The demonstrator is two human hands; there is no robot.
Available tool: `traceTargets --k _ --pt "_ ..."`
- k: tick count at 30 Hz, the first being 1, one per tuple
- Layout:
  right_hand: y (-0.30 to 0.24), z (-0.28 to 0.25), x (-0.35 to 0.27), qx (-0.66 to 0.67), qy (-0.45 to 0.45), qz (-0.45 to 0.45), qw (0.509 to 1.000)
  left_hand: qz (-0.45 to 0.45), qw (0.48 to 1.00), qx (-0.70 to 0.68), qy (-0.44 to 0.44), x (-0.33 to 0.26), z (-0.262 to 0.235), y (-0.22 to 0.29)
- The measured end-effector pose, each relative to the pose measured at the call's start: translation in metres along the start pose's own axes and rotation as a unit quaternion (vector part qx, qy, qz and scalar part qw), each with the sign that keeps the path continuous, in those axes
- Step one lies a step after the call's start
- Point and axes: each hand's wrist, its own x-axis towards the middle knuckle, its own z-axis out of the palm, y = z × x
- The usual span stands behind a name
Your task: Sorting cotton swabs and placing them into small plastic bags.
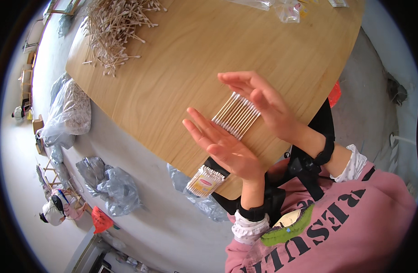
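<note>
A flat row of cotton swabs [236, 115] lies side by side on the wooden table [186, 68], white tips at both ends. My left hand [227, 148] is open, its edge along the near-left tips of the row. On the opposite side, my right hand [268, 104] is open too, fingers stretched out and curving past the far-right tips. Between the two palms sit the swabs, gripped by neither hand. Close below my left hand, a packet of cotton swabs [205, 181] with a yellow and red label rests at the table's edge.
A big loose heap of cotton swabs [115, 34] covers the table's far left corner. Clear plastic bags [288, 11] lie at the far edge. On the floor to the left are a full clear sack [70, 109] and grey plastic bags [111, 184]. Another person [56, 209] sits further left.
</note>
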Motion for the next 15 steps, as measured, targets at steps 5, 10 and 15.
traceTargets --k 5,10,15 --pt "-0.003 -0.005 0.001 -0.016 0.01 -0.01 1.0 -0.002 1.0 -0.013 0.014 0.007 -0.005 0.005" --pt "-0.001 0.006 -0.021 0.03 0.015 0.027 0.999 -0.007 0.998 0.04 -0.051 -0.002 -0.012 0.004" --pt "-0.004 -0.005 -0.03 0.024 0.05 0.005 0.998 0.069 0.968 0.205 -0.127 -0.01 -0.028 0.009"
